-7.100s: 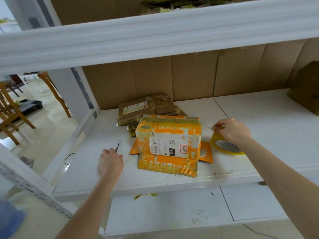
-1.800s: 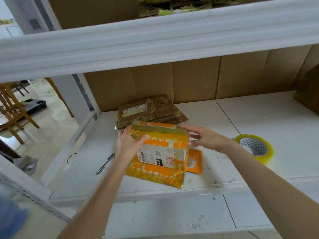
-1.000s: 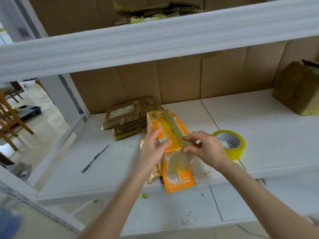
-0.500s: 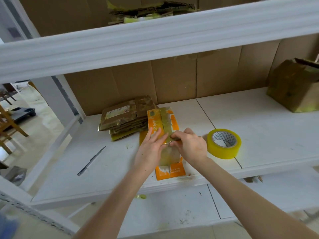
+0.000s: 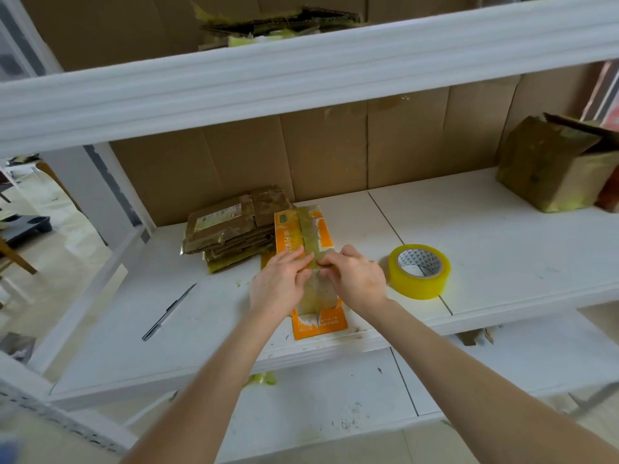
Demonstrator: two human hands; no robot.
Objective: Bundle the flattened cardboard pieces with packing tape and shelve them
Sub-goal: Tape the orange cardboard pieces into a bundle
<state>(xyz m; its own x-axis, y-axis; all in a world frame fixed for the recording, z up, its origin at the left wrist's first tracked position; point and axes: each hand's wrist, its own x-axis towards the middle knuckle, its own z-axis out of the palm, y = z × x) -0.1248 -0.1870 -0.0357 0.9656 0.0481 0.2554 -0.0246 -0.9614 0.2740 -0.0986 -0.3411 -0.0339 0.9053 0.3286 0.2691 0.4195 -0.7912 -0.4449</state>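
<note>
The orange cardboard bundle (image 5: 288, 236) lies flat on the white middle shelf (image 5: 485, 229), its near end at the front edge. A strip of tape (image 5: 308, 229) runs along its length.

The left hand (image 5: 279, 283) rests on the bundle with fingers straight, pressing by the strip. The right hand (image 5: 355, 283) has bent fingers with their tips on the tape; I cannot tell whether it pinches the tape or only presses it. The hands cover the bundle's middle.

A stack of brown flattened cardboard (image 5: 227, 229) touches the bundle's far left side. A yellow tape roll (image 5: 418, 286) sits near on the right, and a thin dark pen (image 5: 169, 311) lies apart on the left. A worn brown box (image 5: 549, 169) stands at the far right.

Cardboard sheets (image 5: 335, 152) line the back. More cardboard (image 5: 278, 21) lies on the shelf above. A wooden chair (image 5: 13, 259) stands on the pale floor (image 5: 67, 236) to the left.
</note>
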